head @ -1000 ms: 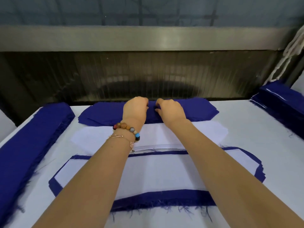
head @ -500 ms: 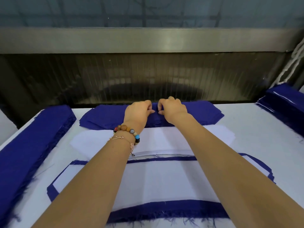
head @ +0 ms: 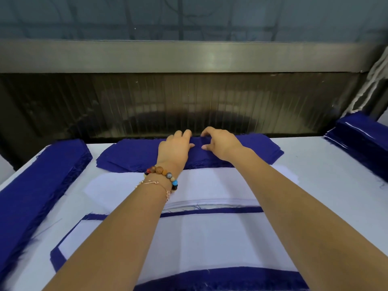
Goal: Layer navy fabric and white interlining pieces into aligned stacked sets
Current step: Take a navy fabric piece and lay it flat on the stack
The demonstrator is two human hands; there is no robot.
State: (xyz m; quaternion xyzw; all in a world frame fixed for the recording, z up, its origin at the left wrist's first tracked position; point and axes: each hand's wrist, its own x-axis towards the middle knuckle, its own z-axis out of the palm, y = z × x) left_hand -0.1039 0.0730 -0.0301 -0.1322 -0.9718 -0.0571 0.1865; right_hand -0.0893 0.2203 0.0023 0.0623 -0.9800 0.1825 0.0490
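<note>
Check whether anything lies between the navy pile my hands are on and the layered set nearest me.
Nothing separates the left hand or right hand from the navy pile; both grip its top. Between it and the layered set lies the white pile, low and flat, so a lifted piece should likely pass over it.

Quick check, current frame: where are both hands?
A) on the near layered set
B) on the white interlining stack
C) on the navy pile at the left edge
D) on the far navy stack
D: the left hand and right hand sit side by side on the far navy stack, fingers curled at its top layer. The white interlining stack lies nearer, under the forearms.
</note>
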